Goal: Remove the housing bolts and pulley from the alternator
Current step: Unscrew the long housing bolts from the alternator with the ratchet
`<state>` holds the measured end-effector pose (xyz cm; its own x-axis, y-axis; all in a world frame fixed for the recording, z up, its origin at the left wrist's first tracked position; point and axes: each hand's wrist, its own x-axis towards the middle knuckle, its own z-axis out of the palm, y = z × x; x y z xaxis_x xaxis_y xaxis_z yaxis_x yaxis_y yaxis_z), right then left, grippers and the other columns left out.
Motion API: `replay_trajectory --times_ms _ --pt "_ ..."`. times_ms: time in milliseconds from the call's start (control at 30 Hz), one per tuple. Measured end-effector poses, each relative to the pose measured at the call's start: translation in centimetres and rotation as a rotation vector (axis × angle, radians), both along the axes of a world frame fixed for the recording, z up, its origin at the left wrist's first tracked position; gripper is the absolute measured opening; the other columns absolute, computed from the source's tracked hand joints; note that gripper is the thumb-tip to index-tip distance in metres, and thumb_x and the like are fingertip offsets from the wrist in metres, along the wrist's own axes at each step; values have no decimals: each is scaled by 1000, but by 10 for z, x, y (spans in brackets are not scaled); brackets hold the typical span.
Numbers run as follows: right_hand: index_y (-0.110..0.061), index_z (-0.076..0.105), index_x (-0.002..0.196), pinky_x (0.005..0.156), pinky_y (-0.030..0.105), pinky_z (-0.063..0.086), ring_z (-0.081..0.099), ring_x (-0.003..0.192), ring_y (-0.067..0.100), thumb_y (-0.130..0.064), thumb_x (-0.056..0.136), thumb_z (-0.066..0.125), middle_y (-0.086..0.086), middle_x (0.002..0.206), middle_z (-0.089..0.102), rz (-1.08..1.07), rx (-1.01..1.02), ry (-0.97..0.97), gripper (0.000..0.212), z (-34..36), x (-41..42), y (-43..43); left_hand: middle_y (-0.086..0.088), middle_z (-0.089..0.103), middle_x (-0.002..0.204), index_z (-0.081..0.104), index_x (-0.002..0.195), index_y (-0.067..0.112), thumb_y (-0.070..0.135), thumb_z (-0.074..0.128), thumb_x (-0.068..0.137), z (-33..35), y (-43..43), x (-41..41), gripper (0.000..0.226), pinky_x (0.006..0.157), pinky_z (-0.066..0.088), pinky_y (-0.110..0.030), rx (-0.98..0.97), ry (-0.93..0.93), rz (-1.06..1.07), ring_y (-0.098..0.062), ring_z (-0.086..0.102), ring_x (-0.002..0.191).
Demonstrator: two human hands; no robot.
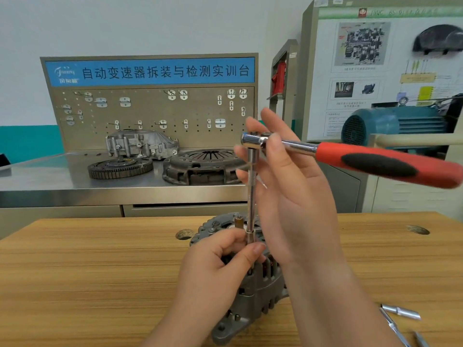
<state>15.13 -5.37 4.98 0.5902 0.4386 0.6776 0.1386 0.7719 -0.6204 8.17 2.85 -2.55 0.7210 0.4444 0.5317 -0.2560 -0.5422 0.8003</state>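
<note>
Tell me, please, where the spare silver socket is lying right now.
The spare silver socket lies at the head view's lower right on the wooden table, right of the alternator and just beyond thin metal tools.

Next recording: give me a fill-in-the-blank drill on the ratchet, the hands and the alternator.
The ratchet has a red and ____ handle.
The left hand pinches the ____ end of the extension bar.
The right hand holds the ratchet by its ____, not its handle.
The alternator sits on a ____ table.
Missing words: black; lower; head; wooden.
</note>
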Motion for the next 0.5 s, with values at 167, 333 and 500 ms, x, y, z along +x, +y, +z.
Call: replay_trajectory --times_ms 167,333,500 --pt "-20 62 115 76 28 53 70 82 16 -46 87 45 0 103 75 180 -15 102 42 2 2 -3 22 69 69 66 96 45 45 56 85 1 -1 -3 15 60 42 -8 94 -23 -50 5 60 63" --pt "-31 70 107 79 28 52 65 94 15 -40 89 55 -8 111 72 64 -20 59 26 2 0 -1 18 73 70 72 82 29 25 66 89 1 2 -2 10 59 48 -17 7 7 -13 -8 65 64" --pt "-33 71 104 80 29 49 67 95 15 -33 84 57 -11 114 71 124 12 64 24 3 -2 -2 15 72 69 71 80 27 37 70 82 0 1 0 10 61 46 -10 -11 -8 -11 4 64 66"
